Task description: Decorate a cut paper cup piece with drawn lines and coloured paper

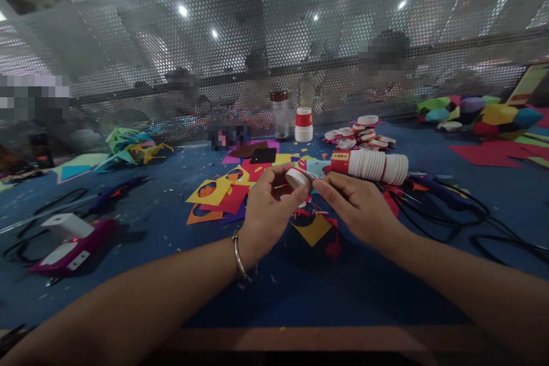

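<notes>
Between the thumb and fingers of my left hand (270, 200), a short white round piece cut from a paper cup (297, 177) is held tilted on its side. My right hand (358, 203) pinches at the right edge of that piece, its thumb and forefinger closed; the other fingers curl out of sight. Below and around the hands lie coloured paper scraps, among them a yellow sheet (313, 231) with a cut-out. Just beyond my right hand, a stack of white and red paper cups (369, 166) rests on its side.
Yellow and red paper (218, 191) lies left of the hands. A purple glue-gun-like tool (71, 254) stands at left; black cables (446, 217) run at right. Behind are a clear bottle (280, 117), upright cups (304, 126), cut cup pieces (364, 134) and a perforated screen (231, 51).
</notes>
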The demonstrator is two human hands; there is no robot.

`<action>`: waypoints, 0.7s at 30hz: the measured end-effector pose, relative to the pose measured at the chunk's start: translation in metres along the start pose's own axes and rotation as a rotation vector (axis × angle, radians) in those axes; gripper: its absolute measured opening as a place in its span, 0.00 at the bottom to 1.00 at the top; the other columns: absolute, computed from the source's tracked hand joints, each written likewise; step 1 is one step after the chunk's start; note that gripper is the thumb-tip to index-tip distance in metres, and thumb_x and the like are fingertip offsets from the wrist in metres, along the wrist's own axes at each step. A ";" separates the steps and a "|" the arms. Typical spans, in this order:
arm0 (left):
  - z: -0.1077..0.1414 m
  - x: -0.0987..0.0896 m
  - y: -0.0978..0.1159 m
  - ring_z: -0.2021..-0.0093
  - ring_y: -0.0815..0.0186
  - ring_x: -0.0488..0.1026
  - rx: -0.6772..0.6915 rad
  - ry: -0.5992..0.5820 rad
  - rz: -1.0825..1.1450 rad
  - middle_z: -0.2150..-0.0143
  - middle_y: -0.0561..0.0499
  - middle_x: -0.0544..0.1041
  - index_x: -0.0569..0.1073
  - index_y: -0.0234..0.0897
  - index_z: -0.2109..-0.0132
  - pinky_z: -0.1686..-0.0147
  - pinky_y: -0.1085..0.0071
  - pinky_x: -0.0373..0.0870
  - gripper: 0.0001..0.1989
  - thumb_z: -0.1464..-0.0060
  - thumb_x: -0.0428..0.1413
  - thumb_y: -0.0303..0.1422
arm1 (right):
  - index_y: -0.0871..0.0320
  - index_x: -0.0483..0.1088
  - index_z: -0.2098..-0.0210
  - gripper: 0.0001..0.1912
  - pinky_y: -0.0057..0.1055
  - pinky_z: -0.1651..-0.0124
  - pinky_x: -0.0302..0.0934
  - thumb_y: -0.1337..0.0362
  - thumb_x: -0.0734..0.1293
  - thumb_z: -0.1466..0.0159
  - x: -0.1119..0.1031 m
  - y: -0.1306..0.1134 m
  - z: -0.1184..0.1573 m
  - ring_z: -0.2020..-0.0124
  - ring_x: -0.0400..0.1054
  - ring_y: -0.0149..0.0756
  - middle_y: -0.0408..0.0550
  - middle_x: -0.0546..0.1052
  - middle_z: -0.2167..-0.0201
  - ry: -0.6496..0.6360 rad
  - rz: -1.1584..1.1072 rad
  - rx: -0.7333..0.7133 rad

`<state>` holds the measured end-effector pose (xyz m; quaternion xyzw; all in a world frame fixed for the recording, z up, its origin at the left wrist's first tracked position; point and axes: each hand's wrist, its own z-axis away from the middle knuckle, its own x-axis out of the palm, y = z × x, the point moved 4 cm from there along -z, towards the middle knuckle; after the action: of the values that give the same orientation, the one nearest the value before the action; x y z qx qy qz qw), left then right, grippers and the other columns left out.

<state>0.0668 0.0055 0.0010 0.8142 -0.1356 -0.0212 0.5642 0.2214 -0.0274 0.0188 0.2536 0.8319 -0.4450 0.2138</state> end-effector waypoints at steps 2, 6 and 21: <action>0.000 0.000 0.001 0.59 0.65 0.78 0.021 -0.009 -0.016 0.57 0.46 0.80 0.72 0.35 0.52 0.57 0.66 0.76 0.21 0.52 0.67 0.35 | 0.55 0.57 0.77 0.27 0.30 0.74 0.47 0.43 0.57 0.30 0.000 0.000 0.000 0.78 0.53 0.28 0.38 0.59 0.81 0.000 0.001 -0.009; -0.001 -0.001 0.001 0.58 0.63 0.78 0.028 0.006 -0.020 0.56 0.45 0.80 0.70 0.35 0.50 0.55 0.64 0.76 0.24 0.52 0.67 0.36 | 0.55 0.57 0.77 0.27 0.29 0.74 0.47 0.44 0.57 0.29 0.000 -0.001 0.000 0.78 0.53 0.28 0.38 0.59 0.81 0.000 0.006 -0.024; -0.002 0.000 0.000 0.56 0.60 0.77 0.001 0.031 -0.021 0.52 0.41 0.77 0.65 0.35 0.49 0.56 0.61 0.75 0.30 0.55 0.68 0.36 | 0.55 0.57 0.78 0.26 0.29 0.74 0.47 0.45 0.57 0.29 0.000 0.000 -0.001 0.79 0.53 0.28 0.38 0.59 0.81 0.007 0.024 -0.020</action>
<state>0.0672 0.0068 0.0021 0.8160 -0.1183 -0.0143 0.5656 0.2210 -0.0269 0.0194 0.2630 0.8340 -0.4329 0.2188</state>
